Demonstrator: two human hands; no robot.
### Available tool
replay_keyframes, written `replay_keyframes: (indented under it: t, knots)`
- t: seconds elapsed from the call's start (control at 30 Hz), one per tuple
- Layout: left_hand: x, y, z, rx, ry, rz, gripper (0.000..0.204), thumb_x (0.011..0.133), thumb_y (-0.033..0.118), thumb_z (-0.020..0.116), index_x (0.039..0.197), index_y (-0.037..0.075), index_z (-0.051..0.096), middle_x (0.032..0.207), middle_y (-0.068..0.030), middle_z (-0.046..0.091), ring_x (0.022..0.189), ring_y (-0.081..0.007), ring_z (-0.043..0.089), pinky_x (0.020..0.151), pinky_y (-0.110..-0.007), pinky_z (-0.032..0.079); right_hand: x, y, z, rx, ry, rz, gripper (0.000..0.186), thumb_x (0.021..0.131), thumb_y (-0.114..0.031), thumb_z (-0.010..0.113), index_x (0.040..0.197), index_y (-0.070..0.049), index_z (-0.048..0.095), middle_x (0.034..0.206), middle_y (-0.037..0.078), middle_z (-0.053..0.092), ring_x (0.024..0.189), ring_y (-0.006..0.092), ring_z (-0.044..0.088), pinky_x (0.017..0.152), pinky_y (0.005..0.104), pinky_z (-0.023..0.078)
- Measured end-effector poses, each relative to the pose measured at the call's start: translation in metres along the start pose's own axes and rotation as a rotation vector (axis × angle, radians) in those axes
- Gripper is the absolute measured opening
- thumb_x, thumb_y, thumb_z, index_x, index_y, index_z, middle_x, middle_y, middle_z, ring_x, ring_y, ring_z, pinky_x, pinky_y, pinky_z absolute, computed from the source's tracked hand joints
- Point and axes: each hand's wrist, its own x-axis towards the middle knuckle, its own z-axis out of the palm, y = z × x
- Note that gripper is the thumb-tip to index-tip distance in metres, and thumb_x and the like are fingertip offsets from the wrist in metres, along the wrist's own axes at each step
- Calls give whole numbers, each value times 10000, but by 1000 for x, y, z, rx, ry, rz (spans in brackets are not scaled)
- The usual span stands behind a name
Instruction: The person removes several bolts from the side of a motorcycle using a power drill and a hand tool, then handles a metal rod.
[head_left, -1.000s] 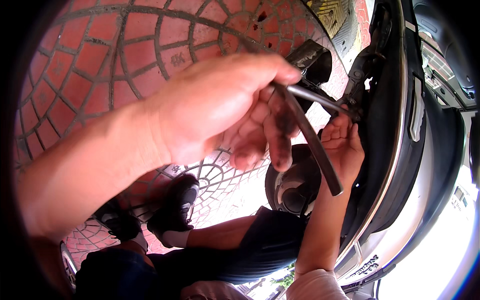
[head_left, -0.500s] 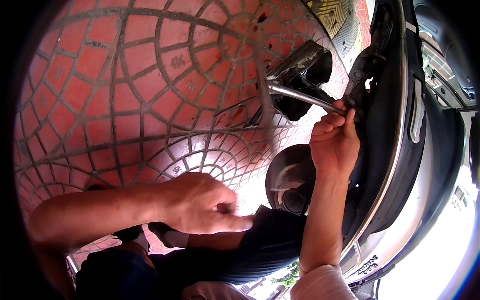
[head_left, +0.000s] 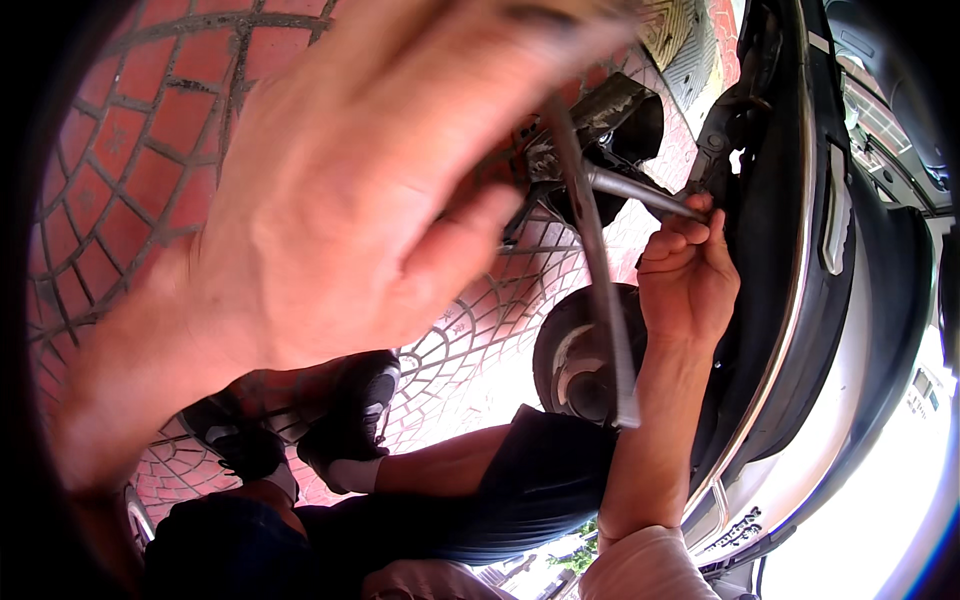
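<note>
A T-handle socket wrench (head_left: 640, 190) reaches from left to right toward the dark metal underside of a scooter (head_left: 815, 300). My right hand (head_left: 690, 280) pinches its shaft near the right end, close against the frame. The wrench's crossbar (head_left: 598, 270) slants downward, its lower end just left of my right forearm. My left hand (head_left: 340, 190) looms large and motion-blurred at upper left, its fingers stretched toward the crossbar's upper end and its thumb apart. Nothing shows in its grasp. Whether a fingertip touches the bar is unclear.
A black wheel (head_left: 585, 355) stands behind the crossbar's lower end. Beyond the wrench lies a scuffed dark part (head_left: 625, 115). Red paving (head_left: 120, 140) covers the ground. My dark-clad leg (head_left: 540, 480) and black shoes (head_left: 350, 410) are below.
My left hand has swung up from the lower middle and now looks much larger. The crossbar has turned to a different slant. My right hand has shifted slightly right and down, still on the shaft.
</note>
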Motion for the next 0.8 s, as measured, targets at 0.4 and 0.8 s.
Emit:
replay_keyframes:
  t: [0.4,0.8]
  knots:
    - [62,25,27,486,-303,478,239,916,77,622,1141,-2,623,935,-53,617,756,-150,569,629,-288,461,-25,18,-24,-706,172,-149,618,1061,-205,563,1558,29,279,1195,217,691,869,271,736,772,358,596]
    - [90,36,41,632,-282,739,184,903,106,636,1037,-11,686,905,-91,673,746,-215,627,614,-337,501,-29,1,-47,-850,315,-276,740,1036,-80,507,1618,0,56,1258,215,663,833,256,728,755,357,601]
